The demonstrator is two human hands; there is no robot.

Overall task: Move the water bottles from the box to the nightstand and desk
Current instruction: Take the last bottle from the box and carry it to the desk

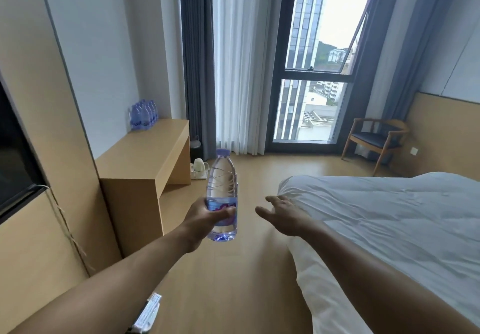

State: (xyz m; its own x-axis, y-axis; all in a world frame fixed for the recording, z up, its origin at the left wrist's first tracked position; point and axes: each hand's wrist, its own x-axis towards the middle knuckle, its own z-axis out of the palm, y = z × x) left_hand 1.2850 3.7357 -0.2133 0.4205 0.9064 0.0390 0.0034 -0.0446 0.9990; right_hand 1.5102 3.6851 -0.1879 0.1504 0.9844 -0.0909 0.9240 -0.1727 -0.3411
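1. Head view: a hotel-style room seen from above the person's two bare forearms, which reach forward over a light wooden floor.
2. One left hand [202, 219] holds one clear water bottle [222, 177] upright in the air. Its fingers and thumb wrap around the lower, blue-labelled part. The bottle has a pale purple cap and is full or nearly full.
3. One right hand [283, 216] is stretched out just to the right of the bottle, apart from it. Its fingers are spread and relaxed and it holds nothing.
4. One wooden desk [145, 157] stands against the left wall, ahead and to the left of the held bottle.
5. One tight cluster of bottles [144, 115] with blue labels stands at the desk's far back corner, against the wall. There are several, but they are too small and too closely packed to count exactly.
6. One white kettle [198, 164] sits on the floor just beyond the desk's far end.
7. One bed [389, 216] with white bedding fills the right side, and the right forearm passes over its near corner.
8. One wooden chair [376, 138] with a dark seat stands in the far right corner.
9. One tall window [319, 73] with a dark frame faces the viewer, with curtains on both sides.
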